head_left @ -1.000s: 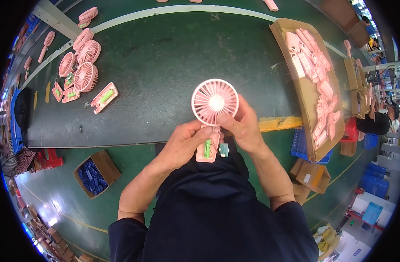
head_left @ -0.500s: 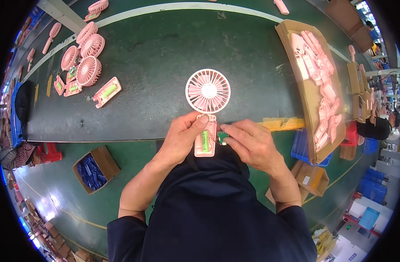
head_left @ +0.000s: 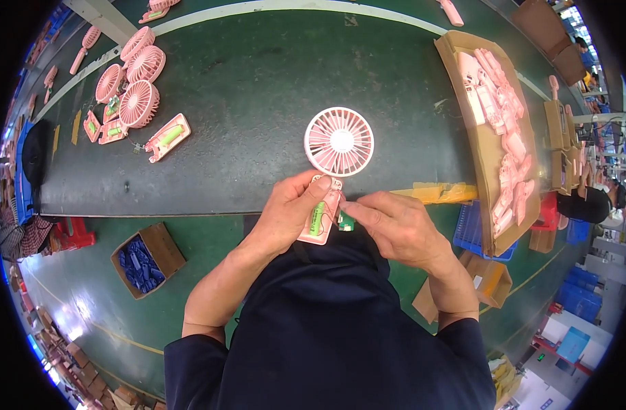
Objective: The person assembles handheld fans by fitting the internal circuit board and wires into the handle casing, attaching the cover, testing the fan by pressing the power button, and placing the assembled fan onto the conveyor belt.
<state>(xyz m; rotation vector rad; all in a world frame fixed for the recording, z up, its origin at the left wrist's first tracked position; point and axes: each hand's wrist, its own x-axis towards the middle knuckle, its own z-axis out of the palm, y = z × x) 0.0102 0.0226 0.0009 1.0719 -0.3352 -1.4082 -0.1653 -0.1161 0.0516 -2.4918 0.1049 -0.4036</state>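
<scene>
A pink handheld fan (head_left: 339, 141) lies at the front edge of the dark table, its round grille away from me. My left hand (head_left: 287, 207) is closed around the upper part of its opened handle, thumb on top. Inside the handle shell (head_left: 314, 238) sits a green cylindrical battery (head_left: 317, 219), with thin wires beside it. To the right of the shell, my right hand (head_left: 400, 227) pinches a small green circuit board (head_left: 346, 222) between thumb and fingers. The fingertips partly cover the board and wires.
On the table's left lie several pink fans (head_left: 139, 104) and an opened handle (head_left: 168, 138) with a battery. A cardboard tray (head_left: 460, 89) of pink handle shells stands at the right. Below the table are a box (head_left: 164, 251) of blue parts and a blue crate (head_left: 469, 229).
The fan's grille has swung slightly right and its handle end left, so the fan now tilts. My right hand has turned the circuit board a little, close to the handle.
</scene>
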